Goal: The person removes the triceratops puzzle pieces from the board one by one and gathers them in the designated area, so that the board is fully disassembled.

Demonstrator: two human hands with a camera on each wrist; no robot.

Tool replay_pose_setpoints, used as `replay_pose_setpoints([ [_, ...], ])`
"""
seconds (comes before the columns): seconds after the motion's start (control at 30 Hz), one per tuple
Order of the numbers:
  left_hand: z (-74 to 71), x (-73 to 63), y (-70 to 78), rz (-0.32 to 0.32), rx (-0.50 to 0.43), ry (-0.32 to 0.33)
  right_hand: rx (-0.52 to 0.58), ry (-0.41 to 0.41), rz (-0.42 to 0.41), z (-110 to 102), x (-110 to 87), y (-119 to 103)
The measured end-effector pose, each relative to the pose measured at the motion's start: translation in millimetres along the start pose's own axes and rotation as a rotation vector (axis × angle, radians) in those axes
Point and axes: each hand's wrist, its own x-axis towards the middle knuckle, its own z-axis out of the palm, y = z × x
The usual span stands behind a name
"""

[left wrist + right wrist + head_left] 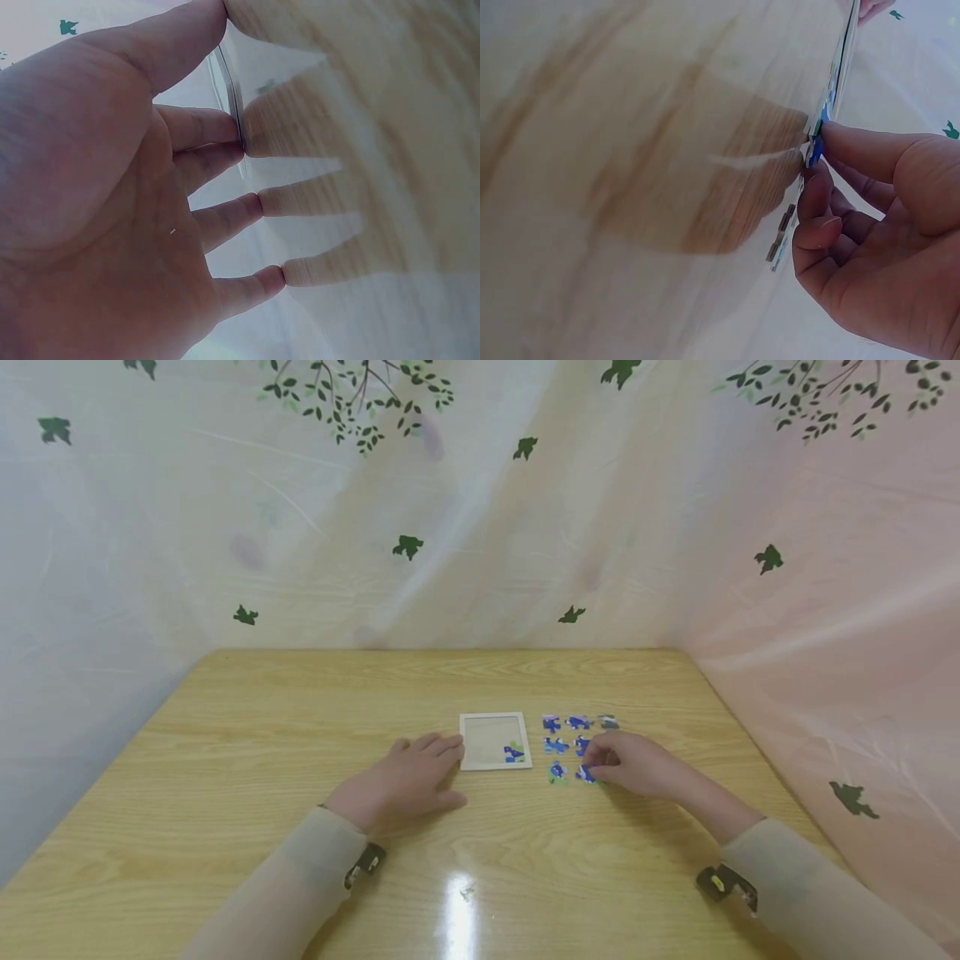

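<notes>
A square puzzle frame (480, 767) with a white border lies on the table, a few joined blue and green pieces (513, 752) in its lower right corner. My left hand (408, 779) rests flat beside it, fingertips touching its left edge; in the left wrist view the fingers (236, 289) are spread against the tabletop. On the right, my right hand (637, 764) pinches a blue and white puzzle piece (584, 773) between thumb and fingers, low at the table. The right wrist view shows this puzzle piece (815, 152) at the fingertips, tilted.
Several loose puzzle pieces lie in rows right of the frame, among them a blue one (556, 745), a green-edged one (557, 772) and a grey one (608, 721). The wooden table (300, 710) meets hanging curtains (480, 568) at its back and sides.
</notes>
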Motion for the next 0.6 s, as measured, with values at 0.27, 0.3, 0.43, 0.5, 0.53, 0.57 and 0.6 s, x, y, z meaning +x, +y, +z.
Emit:
replay_pose_setpoints([
  [0.27,-2.6,-1.1,0.7,0.003,-0.007,-0.002,-0.012,-0.003,0.023,-0.5,2.6,-1.0],
  [0.3,-3.0,-1.1,1.0,0.003,-0.010,-0.003,-0.018,-0.002,0.023,-0.5,3.0,-1.0],
  [0.43,-4.4,-1.3,1.8,0.001,-0.014,-0.005,-0.028,0.001,0.017,-0.1,4.0,-0.8],
  [0.5,-4.4,-1.1,1.9,-0.001,-0.013,-0.006,-0.033,0.001,0.005,-0.2,3.5,-1.4],
  [0.53,-4.2,-0.9,1.8,-0.001,-0.011,-0.005,-0.030,0.001,0.004,-0.4,3.2,-1.7],
  [0.57,-3.9,-0.7,1.8,-0.001,-0.009,-0.005,-0.036,0.005,0.001,-0.3,3.2,-1.6],
  [0.6,-3.5,-0.6,1.7,-0.001,-0.007,-0.004,-0.041,0.010,0.000,-0.2,3.4,-1.6],
])
